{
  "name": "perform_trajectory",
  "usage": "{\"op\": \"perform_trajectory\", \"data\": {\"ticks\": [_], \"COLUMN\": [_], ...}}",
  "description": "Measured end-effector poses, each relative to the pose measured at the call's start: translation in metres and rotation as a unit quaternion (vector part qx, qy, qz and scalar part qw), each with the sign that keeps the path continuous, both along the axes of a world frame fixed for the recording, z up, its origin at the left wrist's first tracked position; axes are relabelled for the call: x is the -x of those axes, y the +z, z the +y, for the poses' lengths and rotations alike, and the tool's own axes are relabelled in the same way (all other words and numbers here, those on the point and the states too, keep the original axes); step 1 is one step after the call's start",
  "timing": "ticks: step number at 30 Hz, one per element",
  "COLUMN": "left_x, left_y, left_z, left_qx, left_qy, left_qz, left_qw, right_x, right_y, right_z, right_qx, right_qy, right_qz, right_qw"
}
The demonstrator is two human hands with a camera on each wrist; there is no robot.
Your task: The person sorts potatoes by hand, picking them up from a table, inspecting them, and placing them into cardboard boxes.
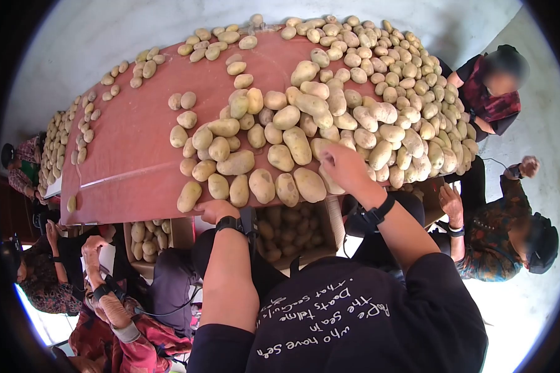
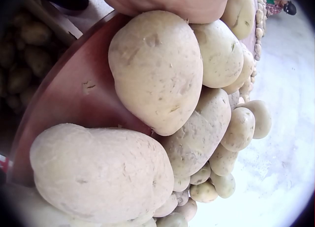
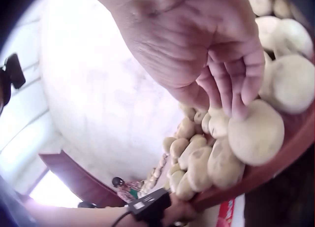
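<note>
Pale potatoes lie along the front of the reddish-brown tabletop (image 1: 130, 155), with a large pile toward the right. My left hand (image 1: 216, 211) rests at the table's front edge, beside a potato (image 1: 189, 196). In the left wrist view, part of the left hand (image 2: 167, 1) shows at the top, just above a big potato (image 2: 156, 69); its fingertips are out of sight. My right hand (image 1: 347, 168) is over the potatoes by the front edge. From the right wrist, its fingers bend loosely downward, fingertips at the top of a rounded potato (image 3: 257, 133).
Below the table edge stand a box of potatoes (image 1: 292, 230) and another box (image 1: 172, 237) to its left. People sit close on both sides: a person (image 1: 501, 239) at right, another (image 1: 121, 329) at lower left. More potatoes line the far edge.
</note>
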State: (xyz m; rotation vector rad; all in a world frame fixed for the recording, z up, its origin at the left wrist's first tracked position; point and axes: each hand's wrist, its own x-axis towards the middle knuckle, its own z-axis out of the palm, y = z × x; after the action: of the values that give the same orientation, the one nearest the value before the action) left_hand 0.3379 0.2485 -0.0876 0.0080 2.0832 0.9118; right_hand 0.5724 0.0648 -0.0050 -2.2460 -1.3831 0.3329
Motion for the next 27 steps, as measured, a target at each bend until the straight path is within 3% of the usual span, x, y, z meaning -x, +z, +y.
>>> {"op": "perform_trajectory", "data": {"ticks": [1, 4, 7, 16, 19, 22, 25, 27], "left_x": [-0.001, -0.003, 0.000, 0.001, 0.003, 0.003, 0.000, -0.001], "left_y": [0.006, 0.013, -0.003, -0.002, -0.005, -0.006, 0.000, 0.000], "left_z": [-0.002, -0.005, 0.000, -0.004, -0.001, -0.002, -0.002, -0.002], "left_qx": [-0.003, -0.009, -0.018, -0.026, -0.019, -0.019, -0.014, -0.009], "left_qy": [-0.014, -0.030, -0.004, -0.031, -0.029, -0.018, -0.011, -0.007], "left_qz": [-0.007, -0.011, 0.006, 0.020, 0.005, 0.006, 0.002, 0.020], "left_qw": [1.000, 0.999, 1.000, 0.999, 0.999, 1.000, 1.000, 1.000], "right_x": [-0.004, -0.015, -0.013, -0.011, -0.012, -0.013, -0.024, -0.025], "right_y": [0.001, -0.005, -0.012, -0.013, -0.004, 0.015, 0.015, 0.020], "right_z": [0.006, 0.020, 0.031, 0.043, 0.036, 0.026, 0.006, -0.005], "right_qx": [-0.011, 0.075, 0.158, 0.177, 0.125, 0.098, -0.031, -0.069], "right_qy": [-0.020, -0.017, -0.021, -0.001, -0.026, -0.086, -0.067, -0.034], "right_qz": [-0.098, -0.209, -0.222, -0.245, -0.219, -0.167, 0.070, 0.305], "right_qw": [0.995, 0.975, 0.962, 0.953, 0.967, 0.977, 0.995, 0.949]}}
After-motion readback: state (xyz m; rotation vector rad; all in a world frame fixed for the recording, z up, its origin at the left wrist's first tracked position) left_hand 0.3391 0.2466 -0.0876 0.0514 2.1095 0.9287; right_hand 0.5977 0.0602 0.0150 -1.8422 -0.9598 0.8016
